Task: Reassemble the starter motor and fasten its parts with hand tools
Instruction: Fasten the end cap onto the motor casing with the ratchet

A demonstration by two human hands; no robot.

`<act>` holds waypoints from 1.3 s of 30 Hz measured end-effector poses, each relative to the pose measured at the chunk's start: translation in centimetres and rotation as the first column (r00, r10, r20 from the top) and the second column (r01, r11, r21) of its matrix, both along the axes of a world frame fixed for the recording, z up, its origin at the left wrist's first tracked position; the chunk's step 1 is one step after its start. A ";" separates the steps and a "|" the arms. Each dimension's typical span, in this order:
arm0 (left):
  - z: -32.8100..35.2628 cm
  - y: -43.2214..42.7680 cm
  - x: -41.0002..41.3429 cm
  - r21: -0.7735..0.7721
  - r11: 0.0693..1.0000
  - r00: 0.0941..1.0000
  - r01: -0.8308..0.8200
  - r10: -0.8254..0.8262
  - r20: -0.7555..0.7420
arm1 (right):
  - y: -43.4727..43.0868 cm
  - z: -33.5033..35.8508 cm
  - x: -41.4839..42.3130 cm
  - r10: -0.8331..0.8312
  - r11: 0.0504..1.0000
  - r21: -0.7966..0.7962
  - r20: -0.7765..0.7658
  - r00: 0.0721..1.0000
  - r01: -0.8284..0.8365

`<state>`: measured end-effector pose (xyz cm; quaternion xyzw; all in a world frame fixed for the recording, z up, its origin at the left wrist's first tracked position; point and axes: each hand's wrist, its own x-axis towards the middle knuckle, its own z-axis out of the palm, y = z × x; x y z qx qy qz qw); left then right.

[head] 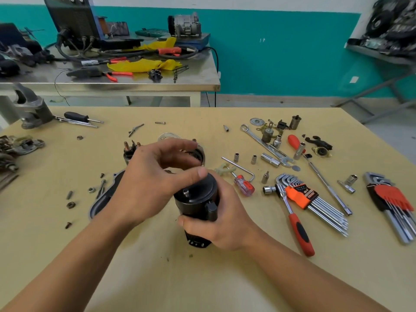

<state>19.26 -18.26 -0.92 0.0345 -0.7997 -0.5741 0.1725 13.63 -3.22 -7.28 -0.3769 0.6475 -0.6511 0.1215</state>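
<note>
Black starter motor (195, 198) upright at table (157, 280) centre, long axis near vertical, studded cap up. Gripped round its side by right hand (227, 218). Left hand (153, 176) above, fingers loosely arched, thumb touching cap rim.

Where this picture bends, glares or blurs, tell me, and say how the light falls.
Head view: wide-angle stretch grows toward the edges, so the hex keys at far right look drawn out and smeared; glare streaks the steel table behind; light is even, with only faint shadows on the wooden table; the motor in the right hand is sharp.
</note>
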 end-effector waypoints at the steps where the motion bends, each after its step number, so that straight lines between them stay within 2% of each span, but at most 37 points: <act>1: -0.2 0.1 0.0 -0.014 1.000 1.000 -0.017 0.017 -0.004 | 0.0 0.0 0.0 0.006 1.000 -0.003 -0.002 1.000 -0.006; 3: -0.4 -0.1 -0.3 0.023 0.999 1.000 0.026 -0.026 0.002 | -0.1 0.0 0.0 0.005 1.000 -0.009 0.007 1.000 -0.005; 6: -0.1 -0.7 -0.4 0.097 0.973 0.971 0.209 -0.219 0.095 | 0.0 -0.1 -0.1 -0.001 1.000 -0.022 0.010 1.000 0.001; 9: 0.1 -0.7 -0.3 0.129 0.976 0.979 0.177 -0.188 0.076 | 0.3 0.2 -0.2 -0.016 1.000 0.014 -0.015 1.000 0.016; 11: -0.1 -0.4 0.3 0.058 0.992 0.993 0.110 -0.112 0.042 | 0.2 0.4 -0.1 -0.042 0.997 0.071 -0.006 0.999 0.043; 14: -1.2 0.2 1.4 -0.121 0.984 0.989 0.131 -0.121 0.088 | 0.2 1.0 0.2 -0.155 0.971 0.196 0.081 0.985 0.137; 17: -2.8 0.7 1.7 -0.083 0.988 0.982 0.132 -0.119 0.145 | 0.9 2.3 -0.2 -0.187 0.865 0.467 -0.038 0.982 0.183; 20: -3.7 0.8 1.1 0.010 0.993 0.981 0.117 -0.117 0.155 | 1.9 3.9 -0.4 -0.061 0.733 0.659 -0.182 0.981 0.168; 26: -4.4 1.2 0.0 -0.076 0.985 0.971 0.155 -0.138 0.196 | 2.2 4.4 0.5 0.050 0.467 0.855 -0.281 0.958 0.226; 28: -4.6 1.1 -0.2 -0.092 0.986 0.973 0.142 -0.122 0.196 | 1.6 4.2 0.7 0.136 0.389 0.878 -0.354 0.925 0.279; 30: -4.8 0.8 -0.3 -0.104 0.984 0.973 0.143 -0.120 0.199 | 1.1 4.3 0.9 0.187 0.348 0.882 -0.397 0.899 0.317; 34: -5.0 0.0 0.0 -0.121 0.972 0.956 0.203 -0.171 0.238 | 1.3 4.7 1.1 0.153 0.350 0.866 -0.429 0.890 0.357; 39: -5.7 -0.8 0.8 -0.101 0.915 0.884 0.391 -0.343 0.317 | 2.6 3.6 2.6 0.120 0.351 0.804 -0.547 0.829 0.480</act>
